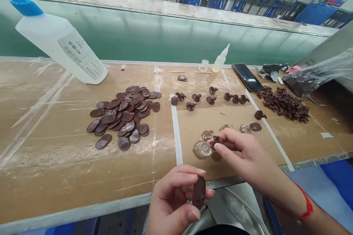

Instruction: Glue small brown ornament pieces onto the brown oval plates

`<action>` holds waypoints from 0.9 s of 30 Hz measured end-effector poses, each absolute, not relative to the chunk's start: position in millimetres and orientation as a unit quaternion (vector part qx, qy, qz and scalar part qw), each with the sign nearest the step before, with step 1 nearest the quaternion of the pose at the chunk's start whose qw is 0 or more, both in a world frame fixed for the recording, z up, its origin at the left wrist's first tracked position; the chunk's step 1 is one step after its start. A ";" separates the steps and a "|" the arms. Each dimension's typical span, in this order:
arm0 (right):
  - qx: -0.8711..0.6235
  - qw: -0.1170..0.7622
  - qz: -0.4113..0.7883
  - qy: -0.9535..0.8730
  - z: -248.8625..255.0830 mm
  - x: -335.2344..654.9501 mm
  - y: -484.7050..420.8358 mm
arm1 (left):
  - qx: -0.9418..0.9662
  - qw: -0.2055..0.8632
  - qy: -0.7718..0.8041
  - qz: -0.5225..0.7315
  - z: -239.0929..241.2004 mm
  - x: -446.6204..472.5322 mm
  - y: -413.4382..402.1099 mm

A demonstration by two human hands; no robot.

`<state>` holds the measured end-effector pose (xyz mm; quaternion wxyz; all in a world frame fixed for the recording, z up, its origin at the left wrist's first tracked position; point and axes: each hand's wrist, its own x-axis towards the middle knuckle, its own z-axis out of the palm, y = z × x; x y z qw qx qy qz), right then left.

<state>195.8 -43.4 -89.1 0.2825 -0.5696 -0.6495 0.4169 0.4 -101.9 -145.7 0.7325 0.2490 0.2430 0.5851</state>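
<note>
My left hand (pixel 176 198) is closed around a brown oval disc (pixel 199 192), held upright near the table's front edge. My right hand (pixel 239 152) pinches a small brown ornament piece (pixel 216 141) just above a small clear cap (pixel 202 149) lying on the cardboard work surface (pixel 193 125). A heap of brown oval discs (pixel 124 115) lies to the left. A row of several assembled brown pieces (pixel 212 99) sits further back. A pile of small brown ornaments (pixel 284 102) lies to the right.
A large white squeeze bottle (pixel 60 44) with a blue tip leans at the back left. A small glue bottle (pixel 220 60), a black phone (pixel 247 77) and a plastic bag (pixel 317 73) sit at the back right. Behind runs a green conveyor (pixel 165 33). People stand far behind.
</note>
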 end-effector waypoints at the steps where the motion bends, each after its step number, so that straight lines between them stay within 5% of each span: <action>1: -0.570 0.278 0.419 -0.650 -88.3 195.1 -42.7 | 0.256 0.734 0.228 0.587 -148.6 0.2 -101.4; 27: -0.610 0.226 0.347 -0.675 -83.3 194.0 -45.0 | 0.248 0.768 0.147 0.572 -149.0 0.9 -99.9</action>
